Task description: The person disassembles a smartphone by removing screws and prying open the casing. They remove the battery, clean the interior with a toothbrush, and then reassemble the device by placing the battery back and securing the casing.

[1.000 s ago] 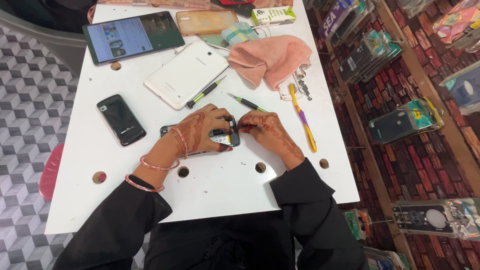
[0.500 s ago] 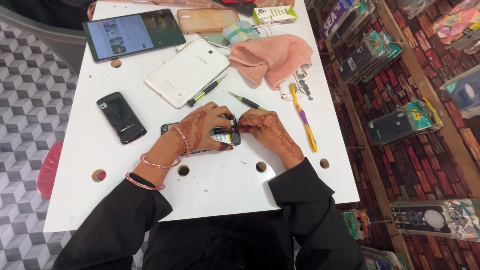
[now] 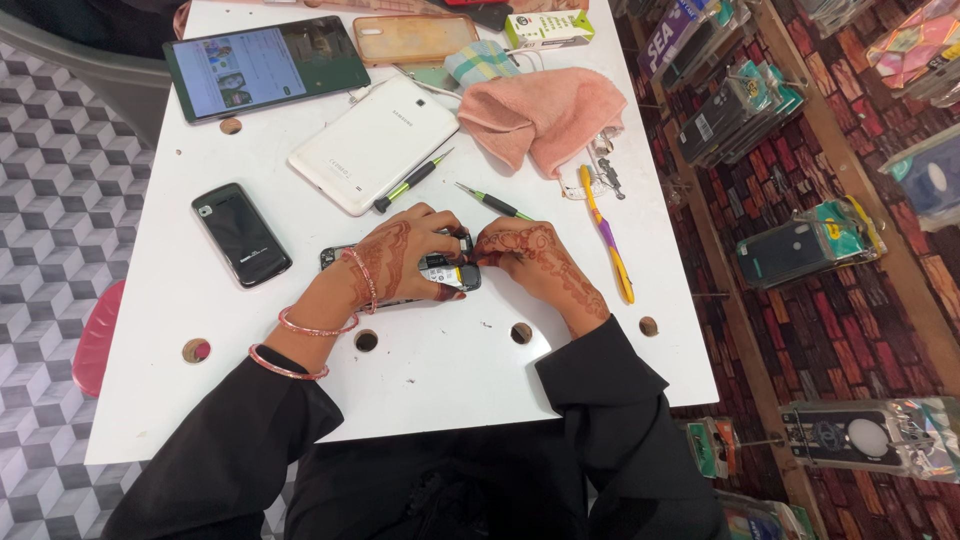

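The left hand [image 3: 400, 258] clamps the opened phone [image 3: 445, 275] flat (good bracing); the right hand [image 3: 530, 262] pinches, seemingly, something small at its edge—best worked gently.

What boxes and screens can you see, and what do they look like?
Tablet: far left of the table, dark flat rectangle, screen lit with pictures.
Black phone: left of the hands, small, screen dark.
Small box: far edge, long, white and green.
Phone-case packets: on the brick-patterned wall rack at right, clear and colourful.
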